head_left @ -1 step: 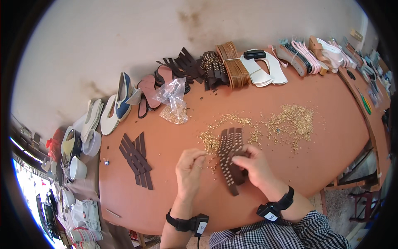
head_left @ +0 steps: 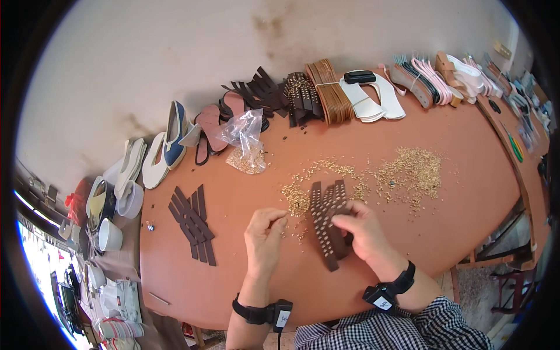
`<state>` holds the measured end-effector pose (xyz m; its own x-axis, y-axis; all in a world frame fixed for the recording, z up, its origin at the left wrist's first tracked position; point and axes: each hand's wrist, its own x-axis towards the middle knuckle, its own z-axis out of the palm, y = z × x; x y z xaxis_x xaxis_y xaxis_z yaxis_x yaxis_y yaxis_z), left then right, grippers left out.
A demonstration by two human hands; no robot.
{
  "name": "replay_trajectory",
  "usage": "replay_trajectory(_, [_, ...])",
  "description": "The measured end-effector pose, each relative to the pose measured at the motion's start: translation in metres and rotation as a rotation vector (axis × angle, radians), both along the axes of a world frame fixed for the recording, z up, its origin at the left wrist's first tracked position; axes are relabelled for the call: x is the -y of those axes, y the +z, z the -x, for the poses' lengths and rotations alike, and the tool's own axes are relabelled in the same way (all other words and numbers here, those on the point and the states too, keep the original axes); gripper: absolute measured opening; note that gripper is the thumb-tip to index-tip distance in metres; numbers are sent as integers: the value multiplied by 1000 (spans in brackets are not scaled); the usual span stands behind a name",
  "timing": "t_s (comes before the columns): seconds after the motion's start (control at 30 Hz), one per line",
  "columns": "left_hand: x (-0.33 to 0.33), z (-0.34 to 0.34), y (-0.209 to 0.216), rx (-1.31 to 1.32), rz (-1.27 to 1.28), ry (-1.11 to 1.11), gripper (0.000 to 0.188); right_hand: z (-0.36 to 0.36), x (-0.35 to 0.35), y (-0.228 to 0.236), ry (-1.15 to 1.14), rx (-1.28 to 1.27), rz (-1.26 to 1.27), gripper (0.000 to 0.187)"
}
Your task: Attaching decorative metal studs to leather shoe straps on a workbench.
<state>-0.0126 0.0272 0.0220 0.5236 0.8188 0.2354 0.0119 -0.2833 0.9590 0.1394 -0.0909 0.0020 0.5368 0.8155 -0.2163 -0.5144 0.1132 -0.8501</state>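
Between my hands is a dark brown woven strap piece point(head_left: 322, 230) dotted with rows of gold studs. My right hand point(head_left: 363, 229) grips its right edge, thumb on top, and tilts it over the table. My left hand point(head_left: 265, 233) is held in a pinch just left of the strap piece, apart from it. Whatever lies in its fingertips is too small or hidden to make out. Loose gold studs point(head_left: 296, 197) are scattered behind the strap piece. Farther left, several plain dark brown woven straps point(head_left: 192, 224) lie flat, crossing one another.
A larger spread of gold studs point(head_left: 411, 175) covers the right side of the brown table point(head_left: 233, 291). A clear plastic bag point(head_left: 245, 146) of studs sits behind. Along the wall stand shoes point(head_left: 174, 137), a bundle of brown strips point(head_left: 329, 93) and white shoe pieces point(head_left: 379, 102). White bowls point(head_left: 111, 235) are at left.
The studded strap piece has turned slightly in my right hand and shifted a little to the right. My left hand keeps its pinch, nearly still.
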Motion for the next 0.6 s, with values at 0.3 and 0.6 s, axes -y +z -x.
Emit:
replay_trajectory(0.3, [-17, 16, -14, -587, -483, -139, 9, -16, -2, -1, -84, -304, -97, 15])
replay_trajectory(0.6, [-13, 12, -10, -657, -524, -190, 5, -6, -1, 9, -19, -363, -46, 10])
